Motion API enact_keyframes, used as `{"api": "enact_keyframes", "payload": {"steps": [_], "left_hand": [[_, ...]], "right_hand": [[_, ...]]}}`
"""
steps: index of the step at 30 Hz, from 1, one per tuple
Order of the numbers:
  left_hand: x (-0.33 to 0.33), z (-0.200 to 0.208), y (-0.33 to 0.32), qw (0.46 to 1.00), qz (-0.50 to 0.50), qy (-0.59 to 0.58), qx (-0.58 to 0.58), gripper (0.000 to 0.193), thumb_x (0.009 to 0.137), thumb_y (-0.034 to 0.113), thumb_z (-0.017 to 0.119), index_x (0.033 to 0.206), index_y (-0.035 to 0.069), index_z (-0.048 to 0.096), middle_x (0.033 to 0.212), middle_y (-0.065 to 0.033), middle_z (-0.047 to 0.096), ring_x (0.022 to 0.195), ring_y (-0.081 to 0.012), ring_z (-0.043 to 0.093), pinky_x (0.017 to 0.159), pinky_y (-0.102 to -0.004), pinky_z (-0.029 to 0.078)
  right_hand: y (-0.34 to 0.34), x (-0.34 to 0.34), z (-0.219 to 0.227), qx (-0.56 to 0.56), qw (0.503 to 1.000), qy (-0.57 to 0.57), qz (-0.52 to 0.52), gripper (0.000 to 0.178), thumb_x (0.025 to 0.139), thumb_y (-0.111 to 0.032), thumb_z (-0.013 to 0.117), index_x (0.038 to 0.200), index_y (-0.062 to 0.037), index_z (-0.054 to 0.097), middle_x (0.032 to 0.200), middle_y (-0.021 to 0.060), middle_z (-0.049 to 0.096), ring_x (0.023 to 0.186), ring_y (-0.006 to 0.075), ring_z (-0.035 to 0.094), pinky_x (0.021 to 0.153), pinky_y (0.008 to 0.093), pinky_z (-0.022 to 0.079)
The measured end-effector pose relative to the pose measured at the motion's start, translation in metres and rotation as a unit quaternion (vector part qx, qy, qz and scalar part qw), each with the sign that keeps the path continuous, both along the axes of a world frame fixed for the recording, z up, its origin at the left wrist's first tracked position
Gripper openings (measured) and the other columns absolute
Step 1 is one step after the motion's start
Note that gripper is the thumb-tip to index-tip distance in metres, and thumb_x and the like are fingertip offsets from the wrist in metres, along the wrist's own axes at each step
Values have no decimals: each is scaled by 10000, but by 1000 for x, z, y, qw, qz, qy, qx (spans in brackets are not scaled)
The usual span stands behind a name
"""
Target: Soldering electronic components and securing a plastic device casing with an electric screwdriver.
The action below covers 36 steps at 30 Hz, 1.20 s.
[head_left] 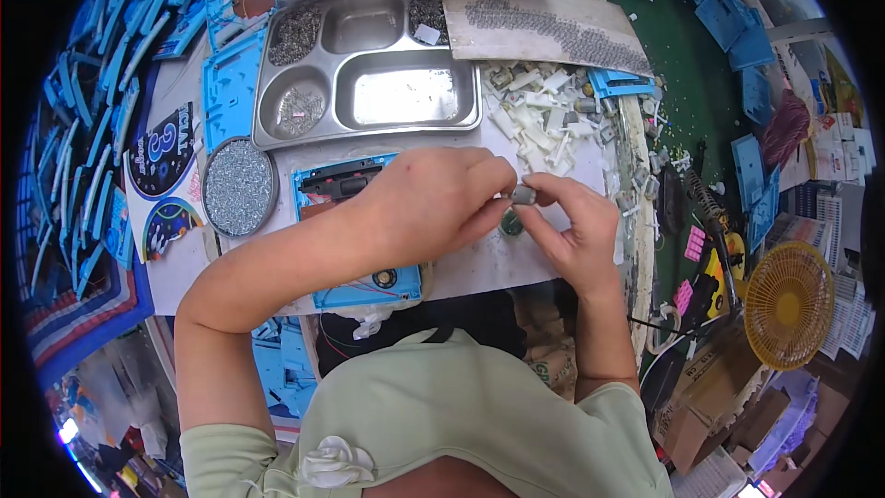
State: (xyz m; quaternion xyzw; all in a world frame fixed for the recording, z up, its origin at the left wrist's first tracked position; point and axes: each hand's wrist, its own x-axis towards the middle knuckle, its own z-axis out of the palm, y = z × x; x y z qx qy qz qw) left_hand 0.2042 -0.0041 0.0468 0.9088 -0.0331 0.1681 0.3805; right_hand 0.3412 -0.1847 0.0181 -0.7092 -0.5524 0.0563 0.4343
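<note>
My left hand (447, 192) and my right hand (583, 219) meet above the white worktop. Between the right thumb and fingertips sits a small grey cylinder that looks like a little motor (524, 195). The left fingers pinch close against its other end; whatever they hold there is too small to make out. Just below the fingertips, a small round green thing (512, 223) lies on the worktop. Under my left forearm is a blue plastic housing (406, 288) with a black part (348, 183), a round speaker (385, 278) and thin wires; the arm hides its middle.
Behind my hands are a steel compartment tray (346, 136) with small metal parts, a board (553, 28) of dark pieces and a pile of white plastic parts (544, 120). A round dish (240, 186) of tiny metal pieces stands left. Blue housings (92, 129) crowd the far left.
</note>
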Motion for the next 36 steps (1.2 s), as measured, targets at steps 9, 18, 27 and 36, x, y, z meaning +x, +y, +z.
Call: {"api": "enact_keyframes", "payload": {"steps": [9,18,27,36], "left_hand": [[22,-3,2,921,-30,208,-327,68,924,81,650,930,27,608,747,27,598,647,-38,510,555,-228,426],[79,-23,64,978,54,130,-151,190,941,210,667,913,25,697,743,-65,687,670,-138,641,619,-297,496],[124,-53,122,956,247,105,122,210,814,253,728,860,48,748,855,-159,732,842,-337,702,815,-445,548],[122,-70,133,958,236,5,163,448,816,334,747,1198,115,661,1005,-158,707,911,-347,681,820,-407,541]], "right_hand": [[-2,-1,-11,107,941,320,0,321,893,-43,747,1154,14,569,1124,154,706,954,184,701,891,327,569],[-14,3,-14,102,862,496,-32,448,831,98,750,1223,22,547,962,79,678,869,125,672,795,261,560],[-20,4,-18,86,860,501,-36,511,856,101,721,1322,38,519,870,69,667,755,93,629,694,205,496],[-46,-1,-10,35,877,474,-71,478,888,85,674,1335,30,514,847,39,646,758,76,608,706,202,474]]}}
